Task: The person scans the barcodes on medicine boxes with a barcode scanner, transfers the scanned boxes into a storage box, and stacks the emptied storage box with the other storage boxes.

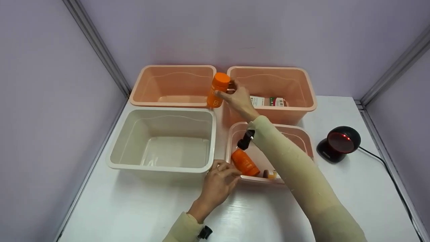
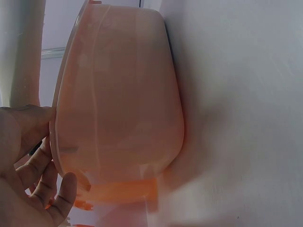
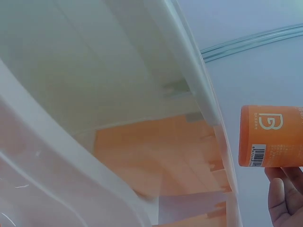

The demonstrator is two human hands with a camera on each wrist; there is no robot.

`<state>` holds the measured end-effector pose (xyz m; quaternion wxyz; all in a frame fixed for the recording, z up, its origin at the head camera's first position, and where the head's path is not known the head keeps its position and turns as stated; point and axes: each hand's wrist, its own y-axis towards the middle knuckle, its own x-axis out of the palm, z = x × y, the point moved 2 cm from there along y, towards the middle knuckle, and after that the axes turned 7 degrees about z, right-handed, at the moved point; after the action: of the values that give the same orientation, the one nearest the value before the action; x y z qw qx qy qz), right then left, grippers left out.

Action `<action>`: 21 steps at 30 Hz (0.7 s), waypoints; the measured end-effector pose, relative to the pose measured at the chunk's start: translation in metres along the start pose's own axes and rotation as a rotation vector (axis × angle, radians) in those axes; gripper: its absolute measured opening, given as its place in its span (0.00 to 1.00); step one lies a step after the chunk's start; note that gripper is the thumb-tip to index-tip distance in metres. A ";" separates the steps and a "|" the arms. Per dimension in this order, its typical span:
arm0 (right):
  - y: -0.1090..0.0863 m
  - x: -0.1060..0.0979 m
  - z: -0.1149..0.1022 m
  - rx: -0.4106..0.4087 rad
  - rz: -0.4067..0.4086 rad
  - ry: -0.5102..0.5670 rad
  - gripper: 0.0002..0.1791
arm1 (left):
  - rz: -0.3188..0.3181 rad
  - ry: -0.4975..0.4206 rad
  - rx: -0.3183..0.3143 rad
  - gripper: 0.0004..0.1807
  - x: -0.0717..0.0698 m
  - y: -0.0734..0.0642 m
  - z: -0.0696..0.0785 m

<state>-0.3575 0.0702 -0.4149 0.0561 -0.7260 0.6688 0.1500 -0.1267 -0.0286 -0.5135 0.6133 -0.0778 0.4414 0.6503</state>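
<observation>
gripping orange bottle (image 1: 216, 95) in right hand (image 1: 239, 100), left hand (image 1: 217, 184) on bin (image 2: 118, 94)

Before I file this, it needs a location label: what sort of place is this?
Probably an enclosed workstation: plain panels meet at metal strips, plastic bins stand on a white table, and beside them sits a corded black device, perhaps a scanner.
</observation>
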 end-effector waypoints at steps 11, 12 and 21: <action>0.006 0.008 -0.001 -0.019 0.041 -0.017 0.40 | 0.026 0.020 0.019 0.05 -0.001 -0.002 0.002; 0.007 0.009 -0.001 -0.019 0.048 -0.016 0.39 | 0.027 0.023 0.021 0.05 -0.002 -0.002 0.003; 0.010 0.017 -0.005 -0.030 0.068 -0.003 0.38 | -0.012 0.025 -0.022 0.07 -0.001 -0.004 0.005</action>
<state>-0.3656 0.0510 -0.4137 0.0411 -0.7033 0.6907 0.1630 -0.1215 -0.0263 -0.5120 0.6107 -0.0953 0.4412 0.6506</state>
